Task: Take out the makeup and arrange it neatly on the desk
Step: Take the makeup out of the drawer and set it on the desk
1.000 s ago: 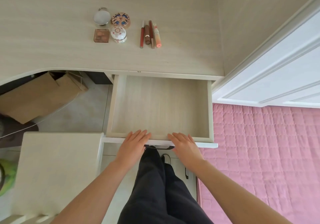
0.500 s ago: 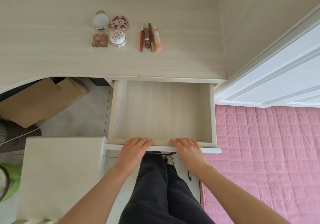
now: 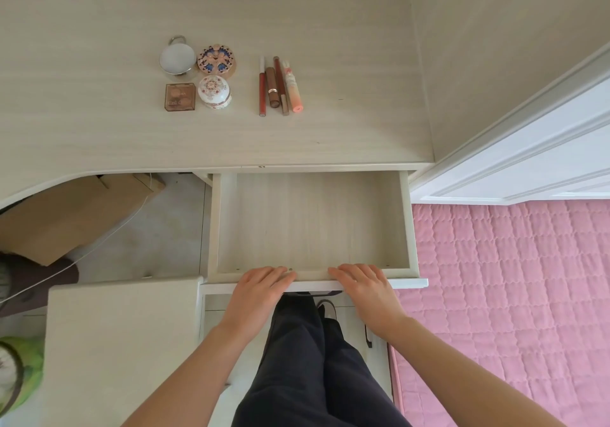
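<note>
Both hands (image 3: 259, 291) on drawer (image 3: 409, 228) front

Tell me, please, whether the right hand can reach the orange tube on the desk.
Probably yes: the right hand rests empty on the drawer front, and nothing stands between it and the orange tube.

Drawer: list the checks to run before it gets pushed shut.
1. Pale wooden drawer shows no makeup left inside: ok.
2. Drawer's rear part, under the beige desk: cannot tell.
3. Left hand flat on the drawer's front rim: ok.
4. Right hand flat on that rim: ok.
5. Row of slim reddish makeup sticks lies parallel on the desk: ok.
6. Four small compacts sit in a square block: ok.
</note>
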Motion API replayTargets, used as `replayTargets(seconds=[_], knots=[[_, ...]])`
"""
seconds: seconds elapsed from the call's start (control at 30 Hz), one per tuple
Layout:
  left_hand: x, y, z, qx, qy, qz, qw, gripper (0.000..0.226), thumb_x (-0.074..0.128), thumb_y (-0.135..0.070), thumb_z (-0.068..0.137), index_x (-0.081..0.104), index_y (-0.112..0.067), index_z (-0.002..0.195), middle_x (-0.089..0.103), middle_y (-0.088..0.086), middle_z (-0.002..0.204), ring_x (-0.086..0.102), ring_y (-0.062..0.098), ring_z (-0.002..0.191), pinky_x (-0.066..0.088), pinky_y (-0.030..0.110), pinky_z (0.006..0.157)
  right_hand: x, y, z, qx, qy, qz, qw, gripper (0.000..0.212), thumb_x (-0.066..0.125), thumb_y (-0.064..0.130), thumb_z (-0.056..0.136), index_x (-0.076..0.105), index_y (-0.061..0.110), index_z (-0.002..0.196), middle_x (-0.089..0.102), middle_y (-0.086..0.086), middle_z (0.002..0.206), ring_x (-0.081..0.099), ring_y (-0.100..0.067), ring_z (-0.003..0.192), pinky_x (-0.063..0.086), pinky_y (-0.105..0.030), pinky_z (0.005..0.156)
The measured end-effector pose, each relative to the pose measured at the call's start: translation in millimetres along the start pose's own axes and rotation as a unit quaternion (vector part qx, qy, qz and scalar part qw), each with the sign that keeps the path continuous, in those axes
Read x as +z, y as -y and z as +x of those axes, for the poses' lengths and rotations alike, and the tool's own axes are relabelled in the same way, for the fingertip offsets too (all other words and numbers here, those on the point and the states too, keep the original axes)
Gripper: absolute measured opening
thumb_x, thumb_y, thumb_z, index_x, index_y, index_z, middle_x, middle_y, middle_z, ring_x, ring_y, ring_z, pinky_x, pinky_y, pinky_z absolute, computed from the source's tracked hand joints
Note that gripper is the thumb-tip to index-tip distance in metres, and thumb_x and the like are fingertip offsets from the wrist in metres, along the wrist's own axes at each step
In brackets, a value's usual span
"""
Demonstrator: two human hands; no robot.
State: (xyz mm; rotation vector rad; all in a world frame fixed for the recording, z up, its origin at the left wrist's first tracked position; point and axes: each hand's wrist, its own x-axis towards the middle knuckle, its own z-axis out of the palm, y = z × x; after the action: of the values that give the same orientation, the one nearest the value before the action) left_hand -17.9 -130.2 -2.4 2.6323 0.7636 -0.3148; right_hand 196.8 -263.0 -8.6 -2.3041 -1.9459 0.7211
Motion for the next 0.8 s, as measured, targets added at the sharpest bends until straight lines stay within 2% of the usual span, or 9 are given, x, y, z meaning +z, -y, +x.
replayTargets(seconds=[0.17,0.37,0.8], knots=[[-12,15,23,0.0,-0.004,0.009,1.0,0.079,0.093,-0.005,0.045,0.066,-0.023,0.117,0.068,-0.004,0.114,0.066,0.019,0.099,0.055,0.035,0.083,-7,-6,23,-0.002,-0.015,-0.001,1.0,0.077,0.079,-0.006,0.058,0.056,0.021,0.126,0.064,-0.001,0.117,0.062,-0.025,0.104,0.049,-0.045,0.094],[-30,26,51,0.005,-0.026,0.018,1.0,0.075,0.092,-0.005,0.043,0.07,-0.023,0.112,0.07,-0.006,0.109,0.068,0.017,0.093,0.055,0.032,0.078,-18,-15,52,-0.002,-0.038,-0.021,0.999,0.078,0.077,-0.011,0.055,0.058,0.018,0.125,0.064,-0.002,0.115,0.063,-0.026,0.102,0.048,-0.046,0.094],[-45,48,92,0.0,-0.046,-0.005,0.999,0.071,0.091,-0.004,0.046,0.069,-0.024,0.111,0.07,-0.006,0.11,0.069,0.016,0.094,0.055,0.031,0.082,-33,-29,93,0.01,-0.038,-0.032,0.999,0.079,0.07,-0.015,0.058,0.057,0.018,0.128,0.064,-0.002,0.119,0.061,-0.026,0.108,0.046,-0.053,0.097]])
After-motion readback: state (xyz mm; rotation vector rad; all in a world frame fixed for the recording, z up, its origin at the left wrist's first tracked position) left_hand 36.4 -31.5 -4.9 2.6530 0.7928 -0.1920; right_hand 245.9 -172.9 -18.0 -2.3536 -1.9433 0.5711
